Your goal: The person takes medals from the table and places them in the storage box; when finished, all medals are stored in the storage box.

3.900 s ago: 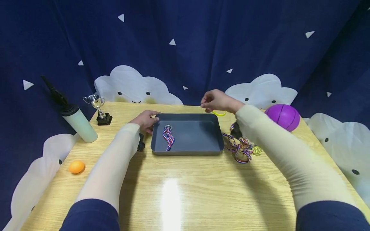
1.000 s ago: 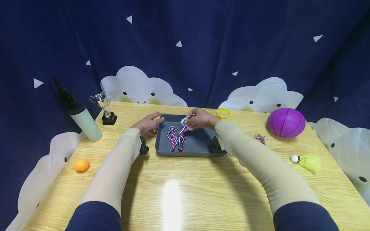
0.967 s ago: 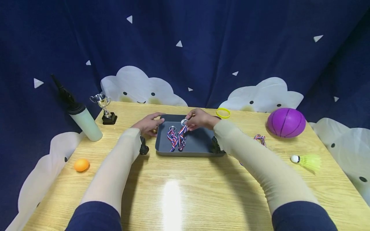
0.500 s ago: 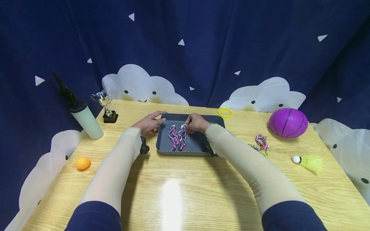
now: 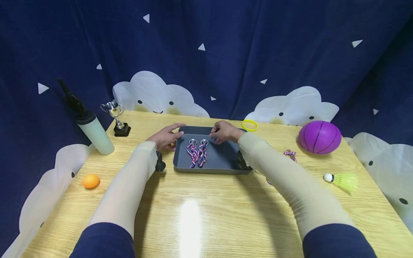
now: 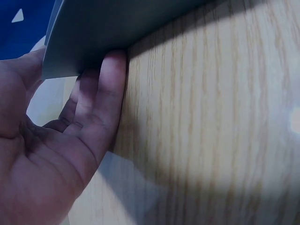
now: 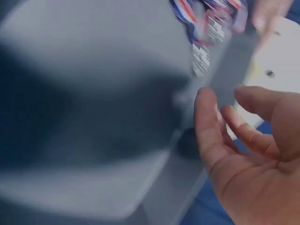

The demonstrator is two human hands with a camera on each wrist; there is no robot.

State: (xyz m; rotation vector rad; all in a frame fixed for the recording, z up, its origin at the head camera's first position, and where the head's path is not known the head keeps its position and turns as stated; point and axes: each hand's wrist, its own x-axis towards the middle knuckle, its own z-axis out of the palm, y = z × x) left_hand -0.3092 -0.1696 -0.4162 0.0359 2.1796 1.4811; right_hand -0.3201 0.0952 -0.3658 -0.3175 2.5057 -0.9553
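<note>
Two medals (image 5: 197, 152) now lie side by side in the tray (image 5: 226, 157), discs toward its far rim, striped ribbons bunched toward its near rim. We judge the second placement as done: our right hand (image 5: 223, 132) hovers over the tray's far edge just right of the medals, fingers loosely spread, holding nothing (right wrist view is blurred but shows an empty palm). Left hand (image 5: 166, 136) rests at the tray's far-left corner, fingers straight against its wall in the left wrist view, steadying it, not gripping.

Next move, as we read it: right hand goes out to the remaining medals (image 5: 290, 155) on the bench (image 5: 206, 215) right of the tray, partly hidden behind our forearm. That calls for a pinch on a disc or ribbon and a lift high enough to clear the tray wall; loose ribbons may tangle and drag a neighbour along.

Medals: small silver discs, red-white-blue ribbons, limp and crumpled.
</note>
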